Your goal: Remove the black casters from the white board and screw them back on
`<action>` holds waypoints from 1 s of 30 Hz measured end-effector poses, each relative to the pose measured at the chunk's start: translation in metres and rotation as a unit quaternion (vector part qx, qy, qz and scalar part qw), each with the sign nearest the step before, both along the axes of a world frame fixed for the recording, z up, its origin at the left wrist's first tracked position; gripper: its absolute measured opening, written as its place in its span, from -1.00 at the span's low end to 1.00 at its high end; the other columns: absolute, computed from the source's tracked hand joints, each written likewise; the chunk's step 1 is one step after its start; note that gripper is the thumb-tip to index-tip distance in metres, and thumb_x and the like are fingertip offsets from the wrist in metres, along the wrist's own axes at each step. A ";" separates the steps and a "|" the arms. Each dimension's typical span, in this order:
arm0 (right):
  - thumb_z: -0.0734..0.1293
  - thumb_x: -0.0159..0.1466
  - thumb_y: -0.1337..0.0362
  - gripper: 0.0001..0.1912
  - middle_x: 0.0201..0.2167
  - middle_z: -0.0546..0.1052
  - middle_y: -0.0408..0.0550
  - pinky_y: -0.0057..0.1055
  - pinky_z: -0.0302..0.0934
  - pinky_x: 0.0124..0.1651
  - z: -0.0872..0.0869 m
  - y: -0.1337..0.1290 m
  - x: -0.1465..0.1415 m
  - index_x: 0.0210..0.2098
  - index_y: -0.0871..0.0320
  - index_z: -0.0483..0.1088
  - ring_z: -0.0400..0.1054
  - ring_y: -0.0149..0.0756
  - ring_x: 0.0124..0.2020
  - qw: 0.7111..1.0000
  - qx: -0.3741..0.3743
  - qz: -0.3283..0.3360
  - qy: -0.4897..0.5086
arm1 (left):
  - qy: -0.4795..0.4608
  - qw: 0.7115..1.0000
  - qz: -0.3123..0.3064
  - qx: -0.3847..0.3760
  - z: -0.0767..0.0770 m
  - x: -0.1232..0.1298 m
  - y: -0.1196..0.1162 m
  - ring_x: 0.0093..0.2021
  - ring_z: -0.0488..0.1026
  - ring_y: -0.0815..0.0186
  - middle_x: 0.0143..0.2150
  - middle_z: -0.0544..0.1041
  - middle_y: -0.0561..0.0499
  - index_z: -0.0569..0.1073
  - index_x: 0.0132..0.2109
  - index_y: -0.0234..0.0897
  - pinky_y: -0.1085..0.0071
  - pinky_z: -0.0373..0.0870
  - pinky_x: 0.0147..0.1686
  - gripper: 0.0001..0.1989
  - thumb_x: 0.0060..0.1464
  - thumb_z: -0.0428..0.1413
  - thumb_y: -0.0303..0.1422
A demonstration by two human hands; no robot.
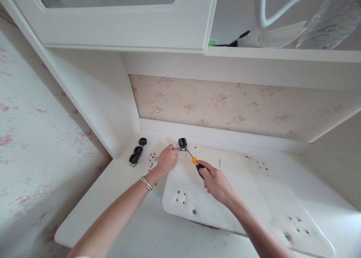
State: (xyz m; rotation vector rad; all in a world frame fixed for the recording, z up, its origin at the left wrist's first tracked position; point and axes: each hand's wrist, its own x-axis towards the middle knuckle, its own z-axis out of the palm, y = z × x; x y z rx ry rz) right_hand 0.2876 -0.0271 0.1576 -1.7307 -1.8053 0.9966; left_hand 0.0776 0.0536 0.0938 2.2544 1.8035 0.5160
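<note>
My right hand (pixel 214 181) is wrapped round a screwdriver (pixel 194 160) with a yellow and black handle. Its shaft slants up to the metal plate of a black caster wheel (pixel 182 142), which stands at the back left corner of a white board (pixel 222 190). With the index finger stretched to that plate, my left hand (pixel 168 161) steadies the caster; its other fingers are curled. The tip of the screwdriver is too small to make out. Several dark screws (pixel 152 158) lie scattered left of my left hand.
Three more casters (pixel 138 150) sit in a row on the white desk (pixel 96 209) at the left. Groups of screw holes (pixel 181 197) mark the board's other corners. Overhead hangs a white cabinet (pixel 126 28), its shelf on the right holding plastic-wrapped things (pixel 329 21). Side panels flank the desk.
</note>
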 end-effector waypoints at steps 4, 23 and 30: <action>0.07 0.28 0.19 -0.52 -0.53 0.44 -0.15 -0.44 0.15 -0.45 0.005 0.011 0.006 0.11 0.02 0.41 0.30 -0.38 -0.59 1.000 -0.022 -0.008 0.010 | 0.002 1.000 0.007 -0.003 -0.003 0.001 0.002 -0.23 0.44 0.31 -0.19 0.40 -0.03 0.50 0.09 -0.12 0.43 0.32 -0.11 -0.52 0.16 -0.12 -0.56; 0.09 0.27 0.20 -0.53 -0.42 0.50 -0.13 -0.43 0.14 -0.38 0.013 0.004 0.011 0.05 0.02 0.46 0.32 -0.37 -0.52 1.000 -0.017 -0.005 -0.007 | 0.003 1.000 0.008 -0.015 -0.001 0.002 0.006 -0.22 0.42 0.31 -0.20 0.41 -0.02 0.48 0.13 -0.07 0.44 0.33 -0.09 -0.53 0.17 -0.10 -0.51; 0.09 0.27 0.20 -0.54 -0.41 0.51 -0.12 -0.41 0.14 -0.38 0.025 0.001 0.014 0.02 0.02 0.49 0.32 -0.35 -0.52 1.000 -0.014 -0.004 -0.026 | 0.012 1.000 0.004 -0.020 0.002 0.003 0.005 -0.23 0.41 0.31 -0.21 0.42 -0.04 0.50 0.10 -0.11 0.42 0.33 -0.10 -0.55 0.17 -0.09 -0.52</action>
